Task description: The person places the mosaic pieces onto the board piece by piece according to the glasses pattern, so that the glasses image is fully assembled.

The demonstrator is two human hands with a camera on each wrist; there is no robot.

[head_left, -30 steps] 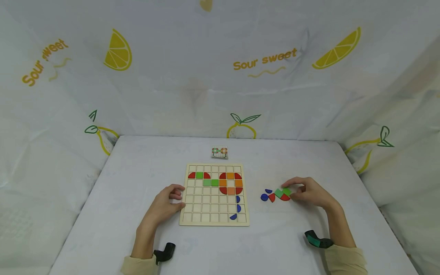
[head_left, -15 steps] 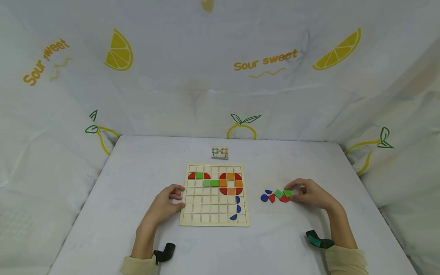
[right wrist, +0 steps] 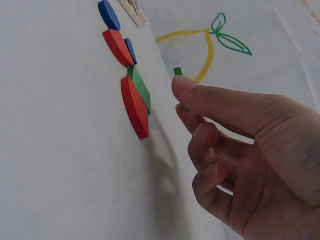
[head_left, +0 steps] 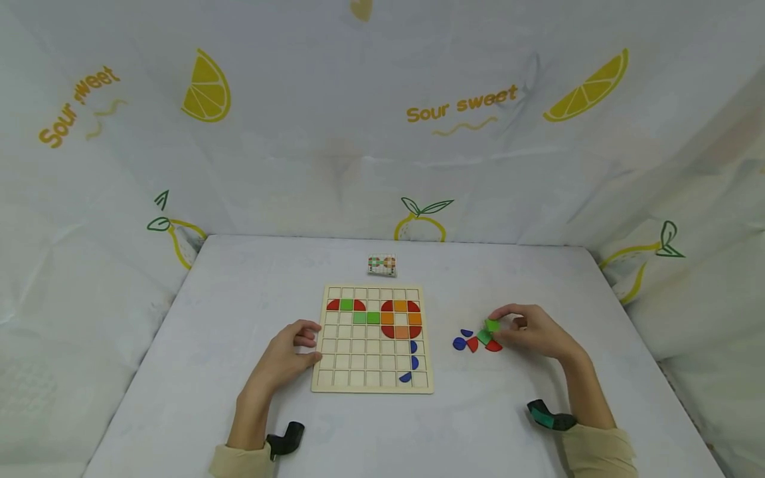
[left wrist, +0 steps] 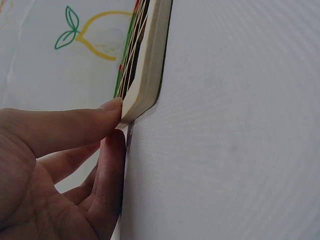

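Observation:
My right hand pinches a green square tile between thumb and fingertips, held above the loose pieces. In the right wrist view, only a small corner of this green tile shows past the thumb. Beneath it lie another green square tile and a red quarter-circle tile. My left hand rests its thumb and fingertips against the left edge of the wooden grid board. The left wrist view shows the thumb touching the board's rim. Red, green, orange and blue tiles lie on the board.
A small pattern card stands behind the board. Left of the right hand lie a red quarter-circle tile, a round blue shape and a blue half-circle tile. White patterned cloth surrounds the table.
The right hand has taken hold of the green square tile, lifted it off the table and moved slightly left with it. The left hand stays at the board's edge.

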